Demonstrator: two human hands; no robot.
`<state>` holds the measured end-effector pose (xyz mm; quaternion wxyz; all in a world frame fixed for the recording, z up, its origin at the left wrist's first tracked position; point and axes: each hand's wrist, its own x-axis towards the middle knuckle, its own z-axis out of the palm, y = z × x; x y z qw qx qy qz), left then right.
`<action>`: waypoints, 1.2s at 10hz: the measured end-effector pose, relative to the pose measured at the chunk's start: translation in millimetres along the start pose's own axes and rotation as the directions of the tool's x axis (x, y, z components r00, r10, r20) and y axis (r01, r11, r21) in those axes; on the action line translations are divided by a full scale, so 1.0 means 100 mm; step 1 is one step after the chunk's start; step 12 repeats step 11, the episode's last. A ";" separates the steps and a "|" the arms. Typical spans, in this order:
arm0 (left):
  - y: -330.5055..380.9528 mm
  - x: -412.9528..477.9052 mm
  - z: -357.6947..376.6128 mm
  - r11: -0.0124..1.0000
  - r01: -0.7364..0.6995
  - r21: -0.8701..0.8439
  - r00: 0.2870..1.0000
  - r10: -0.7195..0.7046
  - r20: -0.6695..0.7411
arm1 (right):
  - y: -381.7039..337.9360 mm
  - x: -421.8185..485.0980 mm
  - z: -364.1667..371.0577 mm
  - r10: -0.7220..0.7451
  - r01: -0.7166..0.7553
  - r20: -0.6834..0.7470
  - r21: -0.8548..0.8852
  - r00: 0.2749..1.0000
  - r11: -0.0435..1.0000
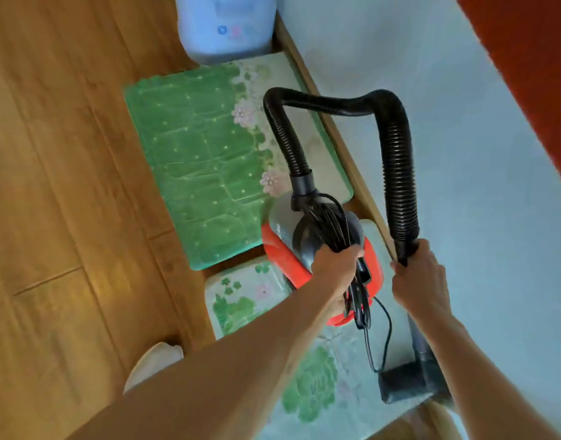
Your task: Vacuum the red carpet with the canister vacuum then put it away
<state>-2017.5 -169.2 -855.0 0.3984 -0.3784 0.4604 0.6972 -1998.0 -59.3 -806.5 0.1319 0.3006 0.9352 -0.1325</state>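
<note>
while left grip (334, 262) holds the vacuum (279, 246), right grip (419, 276) clasps its hose (396, 173).

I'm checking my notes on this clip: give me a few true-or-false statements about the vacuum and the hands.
1. The left hand grips the bundled cord on top of the red canister vacuum. True.
2. The right hand is empty. False: it grips the end of the black hose.
3. The hose is detached from the canister. False: its other end is plugged into the canister.
4. A green floral mat lies on the wooden floor. True.
</note>
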 end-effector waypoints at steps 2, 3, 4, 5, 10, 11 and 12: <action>0.32 -0.01 -0.02 0.938 -0.194 0.288 0.972 0.224 -0.075 | 0.15 0.29 0.38 0.100 -0.083 -0.152 0.119 0.983 0.990; 0.27 -0.11 -0.12 0.813 -0.237 0.532 0.943 0.325 -0.076 | 0.17 0.29 0.44 0.106 -0.103 -0.086 0.036 0.991 0.994; 0.23 -0.14 -0.23 0.697 -0.276 0.662 0.924 0.382 -0.016 | 0.18 0.27 0.52 0.133 -0.142 0.099 0.088 0.986 0.986; 0.25 -0.12 -0.23 0.819 -0.225 0.529 0.961 0.276 -0.019 | 0.06 0.13 0.53 0.109 -0.137 0.098 0.349 0.989 0.927; 0.18 -0.33 -0.52 0.947 0.037 0.319 0.999 -0.030 -0.029 | -0.33 -0.40 0.49 -0.085 0.072 0.081 0.150 0.993 0.986; 0.32 -0.63 -0.60 0.905 0.024 0.424 0.993 0.028 -0.115 | -0.35 -0.64 0.26 0.002 -0.033 0.138 0.217 0.990 0.976; 0.32 -0.63 -0.60 0.905 0.024 0.424 0.993 0.028 -0.115 | -0.35 -0.64 0.26 0.002 -0.033 0.138 0.217 0.990 0.976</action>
